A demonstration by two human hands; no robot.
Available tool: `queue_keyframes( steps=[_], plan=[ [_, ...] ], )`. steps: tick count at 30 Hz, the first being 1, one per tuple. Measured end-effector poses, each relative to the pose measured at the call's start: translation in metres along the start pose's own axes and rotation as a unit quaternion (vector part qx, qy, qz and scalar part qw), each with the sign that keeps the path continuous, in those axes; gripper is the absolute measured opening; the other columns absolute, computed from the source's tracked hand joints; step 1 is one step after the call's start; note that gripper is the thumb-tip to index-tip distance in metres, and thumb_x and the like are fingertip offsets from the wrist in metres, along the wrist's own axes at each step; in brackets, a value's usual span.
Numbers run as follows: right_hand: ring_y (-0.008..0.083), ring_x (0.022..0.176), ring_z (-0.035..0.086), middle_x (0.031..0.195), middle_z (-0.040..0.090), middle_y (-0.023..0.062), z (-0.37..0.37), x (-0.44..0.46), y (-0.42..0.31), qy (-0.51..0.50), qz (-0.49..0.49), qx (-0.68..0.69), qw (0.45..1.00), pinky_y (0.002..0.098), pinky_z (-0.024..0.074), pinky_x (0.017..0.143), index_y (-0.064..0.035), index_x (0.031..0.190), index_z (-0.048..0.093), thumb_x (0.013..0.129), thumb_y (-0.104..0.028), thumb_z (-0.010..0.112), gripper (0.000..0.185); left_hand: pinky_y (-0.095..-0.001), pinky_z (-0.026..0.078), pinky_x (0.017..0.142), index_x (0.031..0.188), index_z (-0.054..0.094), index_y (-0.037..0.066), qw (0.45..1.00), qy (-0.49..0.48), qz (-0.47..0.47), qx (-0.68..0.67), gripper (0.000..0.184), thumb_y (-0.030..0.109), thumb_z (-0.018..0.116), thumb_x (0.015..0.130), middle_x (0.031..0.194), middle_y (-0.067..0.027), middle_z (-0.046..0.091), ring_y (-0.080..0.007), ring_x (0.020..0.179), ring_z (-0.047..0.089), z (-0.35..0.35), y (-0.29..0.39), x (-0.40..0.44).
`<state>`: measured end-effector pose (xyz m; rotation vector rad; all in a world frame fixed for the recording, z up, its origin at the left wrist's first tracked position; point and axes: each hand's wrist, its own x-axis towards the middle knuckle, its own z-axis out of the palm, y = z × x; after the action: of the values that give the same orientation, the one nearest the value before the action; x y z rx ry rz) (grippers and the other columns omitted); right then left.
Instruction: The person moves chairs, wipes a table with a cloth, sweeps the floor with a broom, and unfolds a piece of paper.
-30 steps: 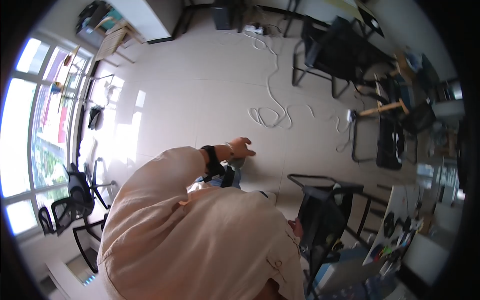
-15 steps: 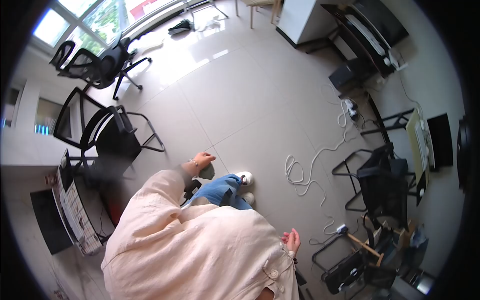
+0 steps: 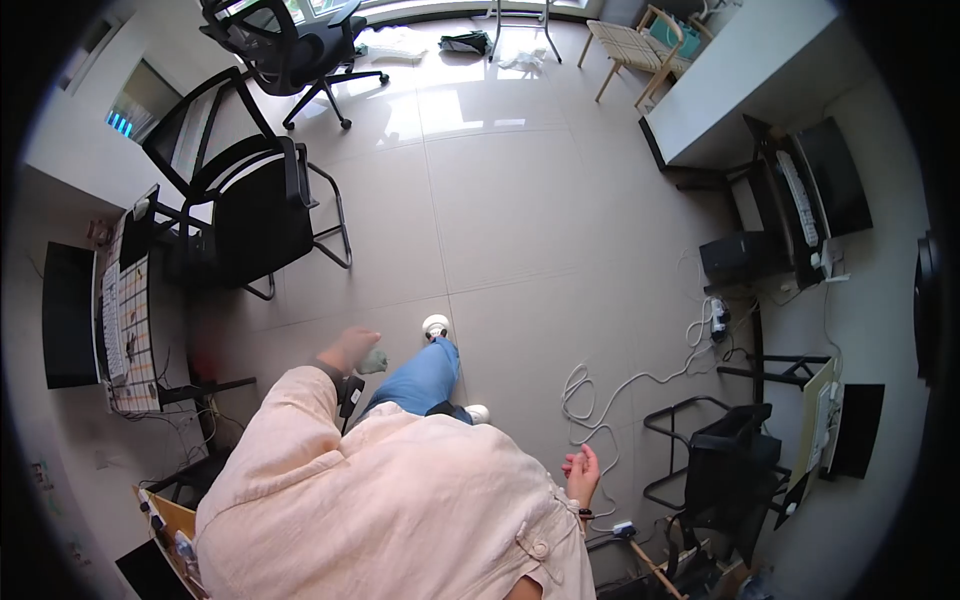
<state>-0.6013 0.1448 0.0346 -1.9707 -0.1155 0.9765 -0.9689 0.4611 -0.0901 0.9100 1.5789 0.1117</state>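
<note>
My left hand (image 3: 352,348), smeared by motion, is out in front of my body at the left. A small, crumpled grey-green piece of cloth (image 3: 373,361) hangs from its closed fingers. Low on the right, my right hand (image 3: 581,474) is beside my jacket with loosely curled fingers somewhat apart and nothing in them. My blue trousers (image 3: 415,380) and a white shoe (image 3: 436,326) show between the hands, with one foot stepped forward on the tiles.
Black chairs (image 3: 255,215) stand at the left by a desk with a checked cloth (image 3: 132,345). A white cable (image 3: 640,378) lies looped across the floor (image 3: 520,220) to the right, near another black chair (image 3: 735,450). A wooden chair (image 3: 630,48) stands at the back.
My view has turned and moved forward, with one foot now stepping ahead. The left hand, still with the cloth, has swung left. The right hand stays low at my side.
</note>
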Motion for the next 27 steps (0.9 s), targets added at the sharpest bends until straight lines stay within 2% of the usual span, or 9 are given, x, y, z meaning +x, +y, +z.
queue_keyframes(
  steps=[2,3,8,10,13,18,22,24,27],
  plan=[
    [0.0079,0.057,0.050,0.077,0.057,0.0070,0.021,0.017,-0.013,-0.005,-0.020,-0.023,1.000,0.0193,0.0421,0.053,-0.0009,0.112,0.043,0.084,-0.013,0.044,0.031,-0.0290,0.046,0.064,0.098,0.055,0.000,0.990,0.098,0.071,0.072,0.036,0.016,0.064,0.067,0.084,-0.0087,0.057,-0.0170,0.073,0.056,-0.010,0.010,0.020],
    [0.0083,0.058,0.051,0.077,0.057,0.0076,0.030,0.026,-0.022,-0.005,-0.026,-0.039,0.999,0.0194,0.0426,0.053,-0.0003,0.112,0.044,0.084,-0.013,0.044,0.031,-0.0286,0.046,0.064,0.099,0.054,0.001,0.994,0.089,0.029,-0.054,0.033,0.010,0.061,0.068,0.084,-0.0096,0.057,-0.0178,0.073,0.056,-0.010,0.048,0.001],
    [0.0108,0.059,0.053,0.074,0.058,0.0080,0.122,0.074,-0.124,-0.141,-0.143,-0.102,0.974,0.0223,0.0437,0.054,-0.0002,0.109,0.047,0.081,-0.012,0.047,0.031,-0.0269,0.046,0.067,0.101,0.052,0.003,0.977,0.037,0.131,-0.165,0.037,-0.004,0.049,0.065,0.087,-0.0110,0.057,-0.0182,0.078,0.055,-0.026,0.107,0.004],
    [0.0123,0.060,0.054,0.073,0.059,0.0078,0.159,0.080,-0.167,-0.170,-0.268,-0.246,0.916,0.0248,0.0443,0.056,-0.0004,0.108,0.049,0.079,-0.014,0.049,0.032,-0.0271,0.045,0.070,0.098,0.053,0.000,0.974,0.009,0.149,-0.172,0.037,-0.008,0.044,0.062,0.088,-0.0094,0.057,-0.0166,0.076,0.055,-0.027,0.116,-0.011],
    [0.0129,0.062,0.055,0.074,0.059,0.0081,0.190,0.092,-0.196,-0.204,-0.283,-0.244,0.905,0.0257,0.0447,0.058,-0.0005,0.107,0.050,0.079,-0.015,0.051,0.032,-0.0264,0.045,0.069,0.094,0.055,0.000,0.966,0.009,0.172,-0.193,0.034,-0.007,0.043,0.062,0.084,-0.0080,0.058,-0.0151,0.076,0.055,-0.032,0.105,-0.028],
    [0.0119,0.062,0.055,0.074,0.059,0.0076,0.221,0.129,-0.207,-0.350,-0.258,-0.308,0.846,0.0238,0.0452,0.059,-0.0006,0.108,0.048,0.081,-0.014,0.048,0.030,-0.0239,0.044,0.062,0.086,0.058,0.001,0.945,0.193,0.067,-0.253,0.021,0.003,0.054,0.066,0.072,-0.0052,0.059,-0.0116,0.065,0.055,-0.041,0.061,-0.072],
    [0.0117,0.062,0.055,0.073,0.059,0.0080,0.270,0.168,-0.227,-0.456,-0.286,-0.354,0.765,0.0235,0.0455,0.059,0.0000,0.107,0.048,0.081,-0.012,0.048,0.029,-0.0238,0.042,0.053,0.074,0.061,0.005,0.885,0.330,0.060,-0.323,0.018,0.022,0.060,0.072,0.060,-0.0036,0.056,-0.0099,0.056,0.052,-0.034,-0.001,-0.089],
    [0.0113,0.061,0.054,0.074,0.059,0.0072,0.311,0.184,-0.241,-0.492,-0.346,-0.387,0.699,0.0223,0.0444,0.057,-0.0012,0.107,0.049,0.081,-0.011,0.049,0.028,-0.0242,0.043,0.055,0.074,0.060,0.002,0.858,0.343,0.030,-0.380,0.023,0.025,0.056,0.075,0.063,-0.0045,0.057,-0.0105,0.057,0.052,-0.031,-0.027,-0.095],
    [0.0146,0.077,0.054,0.088,0.058,0.0096,0.386,0.155,-0.294,-0.517,-0.388,-0.401,0.649,0.0272,0.0439,0.067,-0.0032,0.111,0.046,0.080,-0.011,0.050,0.032,-0.0251,0.044,0.056,0.071,0.058,-0.001,0.817,0.329,-0.006,-0.474,0.032,0.029,0.049,0.081,0.064,-0.0060,0.057,-0.0121,0.058,0.053,-0.038,-0.037,-0.096]
  ],
)
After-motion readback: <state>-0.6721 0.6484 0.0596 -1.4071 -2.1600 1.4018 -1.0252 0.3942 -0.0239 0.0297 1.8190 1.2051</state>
